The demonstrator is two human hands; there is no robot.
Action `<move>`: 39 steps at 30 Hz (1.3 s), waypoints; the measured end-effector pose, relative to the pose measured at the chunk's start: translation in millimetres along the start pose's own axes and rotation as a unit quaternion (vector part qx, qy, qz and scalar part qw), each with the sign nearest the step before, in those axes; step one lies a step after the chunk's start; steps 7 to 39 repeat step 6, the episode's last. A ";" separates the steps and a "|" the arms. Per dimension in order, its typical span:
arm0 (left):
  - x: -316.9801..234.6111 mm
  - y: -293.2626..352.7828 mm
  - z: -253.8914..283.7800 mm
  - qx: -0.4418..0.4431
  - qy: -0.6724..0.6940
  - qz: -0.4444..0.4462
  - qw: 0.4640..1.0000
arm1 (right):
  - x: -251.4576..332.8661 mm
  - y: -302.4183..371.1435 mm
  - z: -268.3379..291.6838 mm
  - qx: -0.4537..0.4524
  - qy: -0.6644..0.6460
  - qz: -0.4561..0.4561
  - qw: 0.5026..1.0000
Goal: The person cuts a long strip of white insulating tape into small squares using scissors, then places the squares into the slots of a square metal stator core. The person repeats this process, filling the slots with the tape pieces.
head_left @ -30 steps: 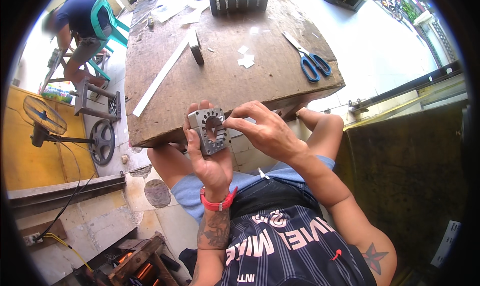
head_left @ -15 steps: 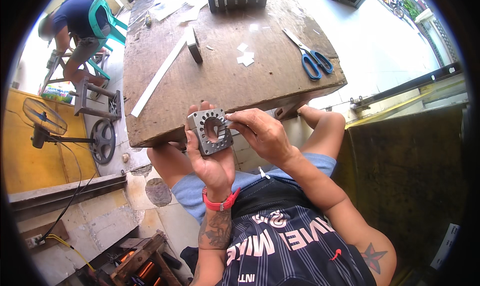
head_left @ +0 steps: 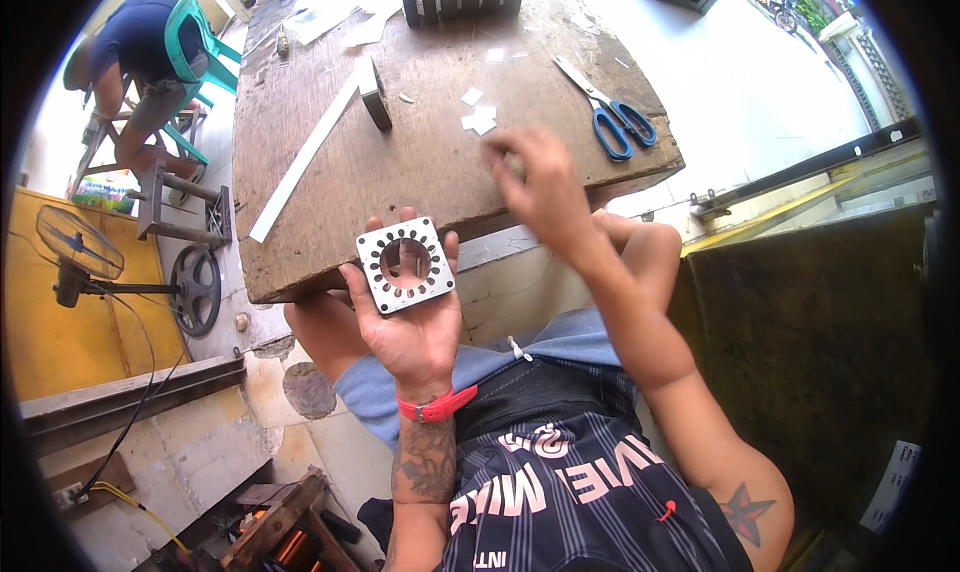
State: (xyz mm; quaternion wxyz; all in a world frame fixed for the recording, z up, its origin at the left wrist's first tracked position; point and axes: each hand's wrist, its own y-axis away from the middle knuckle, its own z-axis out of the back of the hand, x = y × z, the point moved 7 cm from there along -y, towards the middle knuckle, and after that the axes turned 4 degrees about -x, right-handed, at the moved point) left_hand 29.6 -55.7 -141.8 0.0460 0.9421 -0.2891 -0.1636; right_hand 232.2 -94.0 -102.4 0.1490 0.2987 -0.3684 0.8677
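A square metal stator core, with a round central hole ringed by slots, rests tilted across my left hand. The thumb and fingers hold its edges, and fingertips show through the hole and past the far edge. My right hand is above the table's near edge, apart from the core. Its fingers are curled and smeared by motion, so I cannot make out whether anything is between them. Small white paper squares lie on the wooden table just beyond that hand.
Blue-handled scissors lie at right. A long white strip leans near a small dark block at left. A slotted metal block sits at the back. A fan and a person on a green chair are at left.
My right hand has left the stator core and moved up and right toward the paper squares. The core, still in my left hand, has turned flatter, its face now bright.
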 end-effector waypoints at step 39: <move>-5.7 -5.4 5.7 -0.022 -0.036 0.000 0.999 | -30.8 -42.9 -8.4 0.082 0.139 0.014 0.987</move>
